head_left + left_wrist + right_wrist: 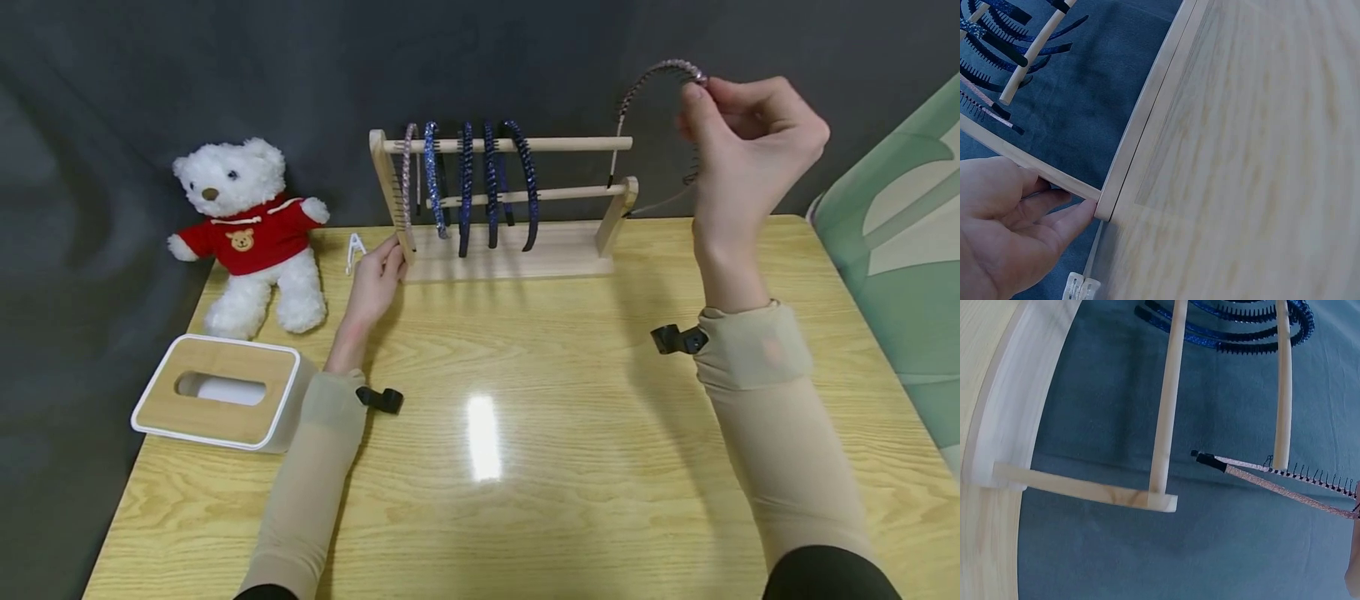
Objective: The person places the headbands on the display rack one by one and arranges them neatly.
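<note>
My right hand (750, 142) pinches a pink beaded headband (662, 68) by its top, beyond the right end of a wooden headband rack (510, 262). In the right wrist view this headband's dark tips (1210, 462) lie near the upper rod's end (1281, 456); whether the rod passes between its arms I cannot tell. My left hand (375, 279) holds the foot of the rack's left side post, fingertips against the base (1107, 203). On the upper rod hang another pink headband (406, 179), a bright blue one (431, 175) and several dark blue ones (467, 187).
Left of the rack sits a white teddy bear (251, 225) in a red top. A tissue box (281, 371) stands in front of it. Beside my left hand is a small white clip (354, 250). A dark cloth (525, 50) hangs behind the table (570, 500).
</note>
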### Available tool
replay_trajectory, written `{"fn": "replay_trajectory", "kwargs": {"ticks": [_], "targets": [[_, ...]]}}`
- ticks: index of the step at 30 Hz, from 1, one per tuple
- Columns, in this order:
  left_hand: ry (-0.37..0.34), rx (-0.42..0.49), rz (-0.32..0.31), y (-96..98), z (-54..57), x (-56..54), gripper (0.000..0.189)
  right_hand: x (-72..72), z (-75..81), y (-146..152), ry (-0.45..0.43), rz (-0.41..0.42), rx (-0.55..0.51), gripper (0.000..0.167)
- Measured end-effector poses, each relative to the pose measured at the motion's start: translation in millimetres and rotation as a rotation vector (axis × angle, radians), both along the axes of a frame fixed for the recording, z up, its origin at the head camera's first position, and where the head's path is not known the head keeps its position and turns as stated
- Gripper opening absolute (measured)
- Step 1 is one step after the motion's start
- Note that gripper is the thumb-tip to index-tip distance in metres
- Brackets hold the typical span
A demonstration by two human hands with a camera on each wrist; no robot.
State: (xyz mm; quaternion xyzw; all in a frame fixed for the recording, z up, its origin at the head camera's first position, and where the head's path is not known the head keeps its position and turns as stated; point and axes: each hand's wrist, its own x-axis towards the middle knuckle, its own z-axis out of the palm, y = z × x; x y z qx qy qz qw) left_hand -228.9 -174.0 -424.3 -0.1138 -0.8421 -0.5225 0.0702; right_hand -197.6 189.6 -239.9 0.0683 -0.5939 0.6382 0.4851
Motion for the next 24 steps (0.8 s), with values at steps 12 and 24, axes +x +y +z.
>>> {"fn": "replay_trajectory", "kwargs": {"ticks": [12, 24], "targets": [[-0.018, 0.015, 0.001, 1.1, 0.3, -0.3, 0.033, -13.1, -0.6, -20.5, -0.021, -0.003, 0.060, 0.008], [-0.023, 0.018, -0.004, -0.3, -1.8, -1.0, 0.035, -20.5, -12.4, -41.5, 0.001, 0.060, 0.185, 0.014]]}}
